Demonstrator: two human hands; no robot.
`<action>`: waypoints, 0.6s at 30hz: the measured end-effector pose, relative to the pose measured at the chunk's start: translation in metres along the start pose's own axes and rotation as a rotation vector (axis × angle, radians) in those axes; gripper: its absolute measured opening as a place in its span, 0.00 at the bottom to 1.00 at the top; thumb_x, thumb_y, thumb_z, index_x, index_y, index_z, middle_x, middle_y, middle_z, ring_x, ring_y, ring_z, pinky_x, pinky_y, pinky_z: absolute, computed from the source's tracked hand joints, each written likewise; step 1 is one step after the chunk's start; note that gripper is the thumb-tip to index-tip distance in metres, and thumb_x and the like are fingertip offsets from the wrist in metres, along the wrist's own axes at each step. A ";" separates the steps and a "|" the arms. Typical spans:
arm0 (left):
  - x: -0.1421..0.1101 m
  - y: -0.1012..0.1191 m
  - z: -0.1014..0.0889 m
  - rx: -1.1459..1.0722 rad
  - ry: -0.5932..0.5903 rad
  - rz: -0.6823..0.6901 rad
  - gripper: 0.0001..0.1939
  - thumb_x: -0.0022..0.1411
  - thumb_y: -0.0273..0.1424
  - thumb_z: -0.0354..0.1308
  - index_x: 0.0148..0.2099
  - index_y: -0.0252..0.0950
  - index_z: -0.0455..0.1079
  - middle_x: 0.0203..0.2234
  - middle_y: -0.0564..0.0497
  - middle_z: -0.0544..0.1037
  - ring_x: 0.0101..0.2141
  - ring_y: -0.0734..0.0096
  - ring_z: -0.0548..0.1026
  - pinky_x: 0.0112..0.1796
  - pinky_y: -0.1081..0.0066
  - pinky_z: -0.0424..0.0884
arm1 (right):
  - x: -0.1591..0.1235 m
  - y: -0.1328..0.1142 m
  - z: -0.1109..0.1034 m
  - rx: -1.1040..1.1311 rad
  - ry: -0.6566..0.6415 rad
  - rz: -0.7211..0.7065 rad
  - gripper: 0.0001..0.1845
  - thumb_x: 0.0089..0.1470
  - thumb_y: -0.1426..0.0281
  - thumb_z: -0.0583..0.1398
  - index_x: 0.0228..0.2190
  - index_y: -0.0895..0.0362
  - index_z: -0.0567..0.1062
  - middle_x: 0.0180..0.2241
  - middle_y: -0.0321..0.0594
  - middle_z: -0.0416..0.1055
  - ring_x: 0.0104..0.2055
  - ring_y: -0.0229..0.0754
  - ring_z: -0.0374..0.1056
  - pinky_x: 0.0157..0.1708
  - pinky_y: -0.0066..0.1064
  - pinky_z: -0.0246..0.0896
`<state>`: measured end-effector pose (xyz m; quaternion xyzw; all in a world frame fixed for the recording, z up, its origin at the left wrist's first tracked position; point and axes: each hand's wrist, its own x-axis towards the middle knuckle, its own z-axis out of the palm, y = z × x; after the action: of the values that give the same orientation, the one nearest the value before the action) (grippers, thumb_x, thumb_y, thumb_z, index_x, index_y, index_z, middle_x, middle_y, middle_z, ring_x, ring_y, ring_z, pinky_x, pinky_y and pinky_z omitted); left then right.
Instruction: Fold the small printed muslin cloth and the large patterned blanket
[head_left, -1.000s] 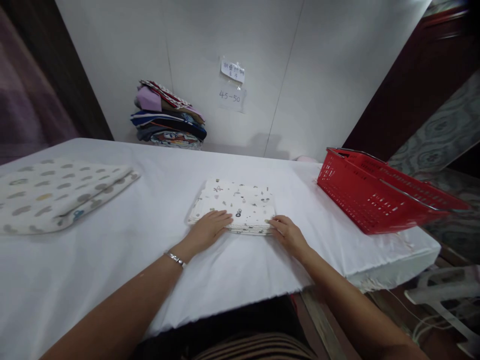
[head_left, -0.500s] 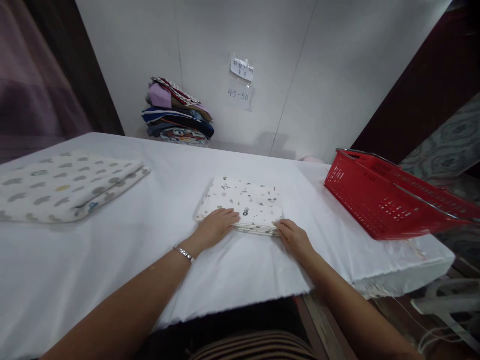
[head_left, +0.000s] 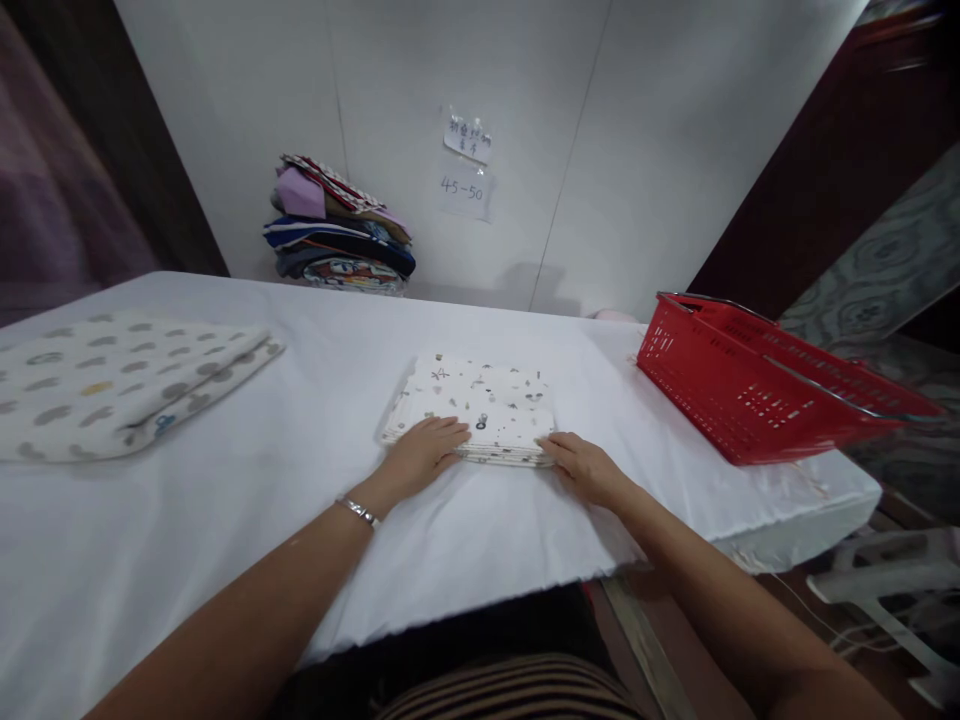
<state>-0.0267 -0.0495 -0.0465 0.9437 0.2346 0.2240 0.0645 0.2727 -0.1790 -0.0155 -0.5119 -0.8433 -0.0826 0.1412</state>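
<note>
A white cloth [head_left: 487,400] with small grey and black printed motifs lies folded into a thick rectangle on the white-covered table. My left hand [head_left: 426,452], with a silver bracelet at its wrist, rests flat over the front left part of the cloth, fingers stretched out and together. At the front right corner, my right hand [head_left: 585,468] has its fingertips on the top edge and seems to pinch the layers; the thumb is hidden. Several folded layers show along the front edge between the two hands.
A larger folded cloth [head_left: 135,385] with grey cloud shapes lies on the left. Behind the table is a pile of folded fabrics [head_left: 341,225] against the wall. A red plastic basket [head_left: 739,380] stands at the right, above a white stool [head_left: 892,580].
The whole view has shifted slightly, so things sit a little further left. Both hands stay at the same places on the folded cloth.
</note>
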 end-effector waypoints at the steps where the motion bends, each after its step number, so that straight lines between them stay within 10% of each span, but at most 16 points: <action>1: 0.000 0.000 0.000 -0.004 0.004 -0.002 0.16 0.65 0.36 0.48 0.55 0.45 0.62 0.54 0.55 0.69 0.56 0.65 0.62 0.55 0.56 0.57 | 0.000 0.002 -0.001 0.008 -0.014 -0.009 0.27 0.51 0.79 0.52 0.53 0.56 0.63 0.48 0.47 0.67 0.47 0.44 0.64 0.42 0.35 0.64; 18: 0.000 -0.001 0.001 0.015 0.001 -0.016 0.18 0.64 0.37 0.48 0.56 0.45 0.62 0.54 0.54 0.69 0.56 0.64 0.63 0.55 0.56 0.57 | 0.004 0.009 0.001 -0.037 -0.062 -0.044 0.23 0.57 0.76 0.49 0.55 0.54 0.61 0.50 0.45 0.65 0.49 0.43 0.62 0.44 0.35 0.60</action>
<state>-0.0266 -0.0483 -0.0471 0.9422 0.2437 0.2220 0.0589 0.2787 -0.1715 -0.0156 -0.4980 -0.8567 -0.0854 0.1038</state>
